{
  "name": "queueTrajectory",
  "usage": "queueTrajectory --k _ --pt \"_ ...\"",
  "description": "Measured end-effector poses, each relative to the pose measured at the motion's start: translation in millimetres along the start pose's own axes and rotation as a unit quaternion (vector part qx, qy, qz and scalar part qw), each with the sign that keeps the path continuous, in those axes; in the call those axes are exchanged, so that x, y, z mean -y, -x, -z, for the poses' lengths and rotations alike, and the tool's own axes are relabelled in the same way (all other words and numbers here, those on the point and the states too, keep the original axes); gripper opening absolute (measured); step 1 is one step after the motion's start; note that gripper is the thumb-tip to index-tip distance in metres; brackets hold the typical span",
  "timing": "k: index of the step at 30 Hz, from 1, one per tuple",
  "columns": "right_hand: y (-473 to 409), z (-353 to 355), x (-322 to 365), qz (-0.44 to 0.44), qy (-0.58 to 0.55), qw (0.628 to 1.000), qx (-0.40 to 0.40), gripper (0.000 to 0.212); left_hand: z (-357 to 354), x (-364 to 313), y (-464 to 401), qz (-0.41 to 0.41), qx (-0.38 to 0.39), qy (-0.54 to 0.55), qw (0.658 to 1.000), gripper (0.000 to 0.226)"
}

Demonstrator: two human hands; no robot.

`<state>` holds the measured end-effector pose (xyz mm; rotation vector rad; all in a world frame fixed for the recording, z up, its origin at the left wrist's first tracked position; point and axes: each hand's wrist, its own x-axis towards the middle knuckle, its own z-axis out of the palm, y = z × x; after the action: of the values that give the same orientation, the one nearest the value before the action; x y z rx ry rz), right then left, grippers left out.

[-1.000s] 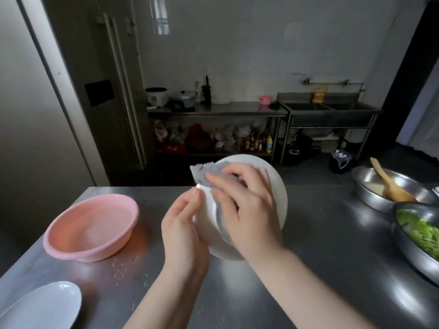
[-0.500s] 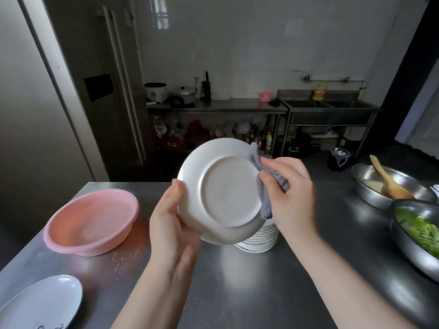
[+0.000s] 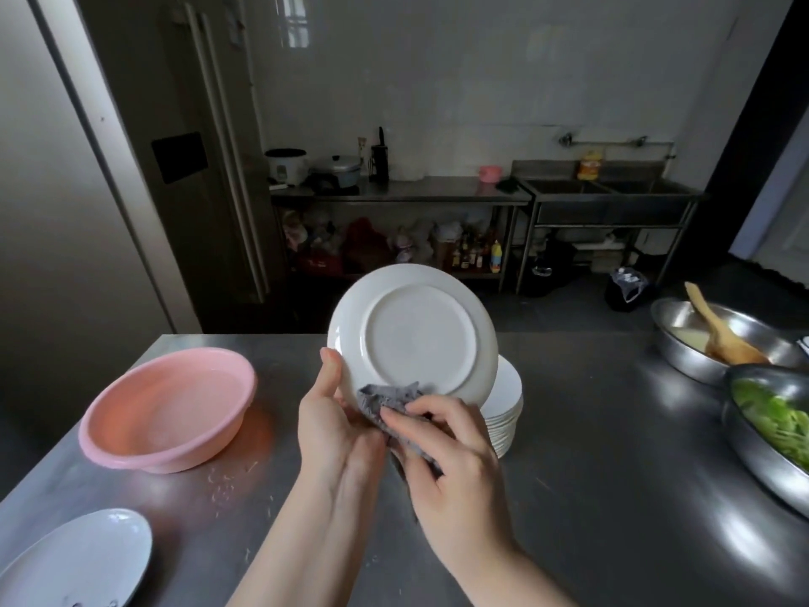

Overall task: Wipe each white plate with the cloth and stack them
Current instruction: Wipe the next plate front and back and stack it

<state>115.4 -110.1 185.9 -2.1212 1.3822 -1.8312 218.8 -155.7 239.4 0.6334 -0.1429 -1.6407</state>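
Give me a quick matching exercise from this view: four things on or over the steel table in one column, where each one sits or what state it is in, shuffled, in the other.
Things
1. held plate
2. grey cloth
3. pink basin
4. wooden spatula

Places or states
A. stands in a steel bowl at the right edge
B. pinched by the right hand against the plate's lower rim
C. tilted up, underside toward the camera, gripped by the left hand
D. on the table, left of both hands

Pairs: 1-C, 2-B, 3-D, 4-A
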Motion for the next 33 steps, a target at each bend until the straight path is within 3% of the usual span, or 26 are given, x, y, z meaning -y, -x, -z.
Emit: queueTrajectory --k 5,8,11,14,16,18,23,29,33 --pt "12 31 -33 -0.103 -0.045 0.989 -0.099 0.032 7 4 -22 -0.09 -0.033 -0.105 0.99 0.026" --pt "20 53 -60 -0.181 -0.018 0.974 -0.132 0.039 5 8 -39 -0.229 0.035 -0.265 0.936 0.013" --pt "24 69 -76 -0.233 -0.007 0.959 -0.161 0.041 -9 17 -62 -0.354 0.103 -0.426 0.826 0.01" --pt "26 80 -84 -0.262 -0.002 0.948 -0.182 0.039 -14 35 -88 -0.461 0.172 -0.579 0.65 0.01" --pt "30 88 -88 -0.267 0.016 0.946 -0.181 0.036 -10 50 -105 -0.516 0.201 -0.643 0.529 0.022" --pt "35 94 -92 -0.265 0.037 0.945 -0.187 0.034 -1 61 -122 -0.555 0.212 -0.658 0.463 0.029" --pt "41 97 -104 -0.276 0.039 0.939 -0.202 0.036 18 87 -149 -0.599 0.232 -0.641 0.42 0.02" --pt "45 92 -115 -0.295 0.023 0.939 -0.175 0.032 41 107 -160 -0.602 0.267 -0.63 0.411 0.021" --pt "52 89 -122 -0.3 0.017 0.938 -0.174 0.035 63 115 -166 -0.558 0.317 -0.647 0.411 0.017"
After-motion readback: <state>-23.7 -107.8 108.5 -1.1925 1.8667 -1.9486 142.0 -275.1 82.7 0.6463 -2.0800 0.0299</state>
